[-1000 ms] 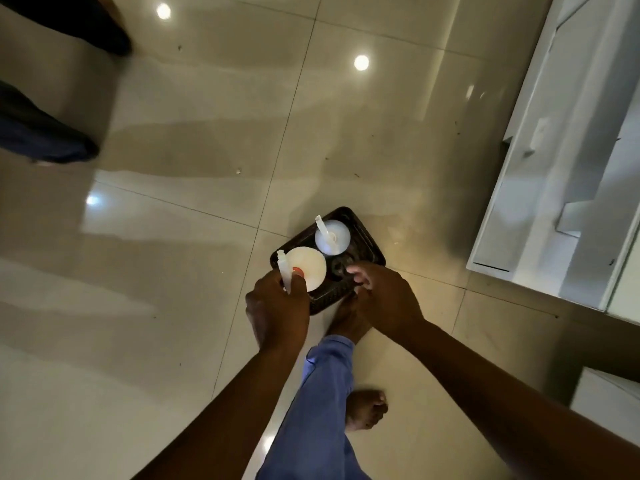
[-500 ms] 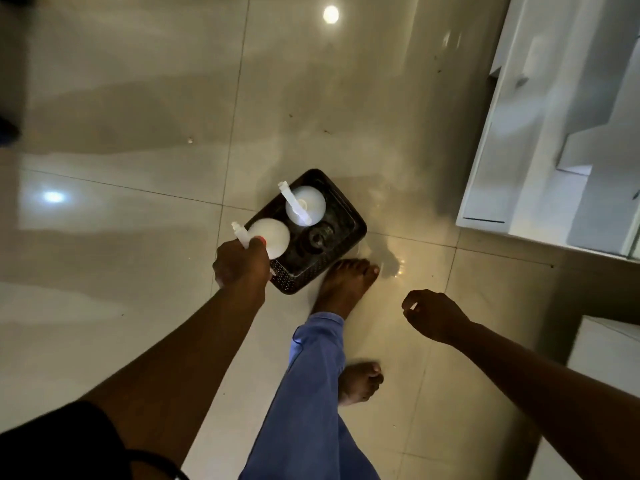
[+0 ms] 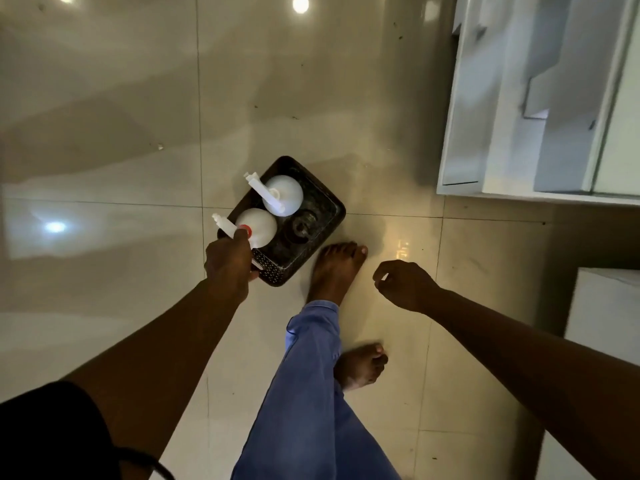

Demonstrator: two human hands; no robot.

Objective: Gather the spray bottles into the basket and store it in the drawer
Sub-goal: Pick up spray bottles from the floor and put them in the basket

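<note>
A dark woven basket (image 3: 333, 206) hangs above the tiled floor, gripped at its near left rim by my left hand (image 3: 228, 266). Two white round spray bottles stand upright in it: one at the far side (image 3: 285, 194) and one with a red collar (image 3: 261, 227) right by my left thumb. A dark round object (image 3: 300, 227) sits in the basket's right part; I cannot tell what it is. My right hand (image 3: 401, 285) is off to the right of the basket, holding nothing, with its fingers loosely curled.
A white cabinet unit (image 3: 512, 109) with drawer fronts stands at the upper right. Another white piece of furniture (image 3: 606, 306) is at the right edge. My bare feet (image 3: 336, 268) and a blue trouser leg are below the basket on the glossy tiles.
My right hand let go of the basket and moved away to the right. The left hand alone now carries it. The view shifted toward the white cabinet.
</note>
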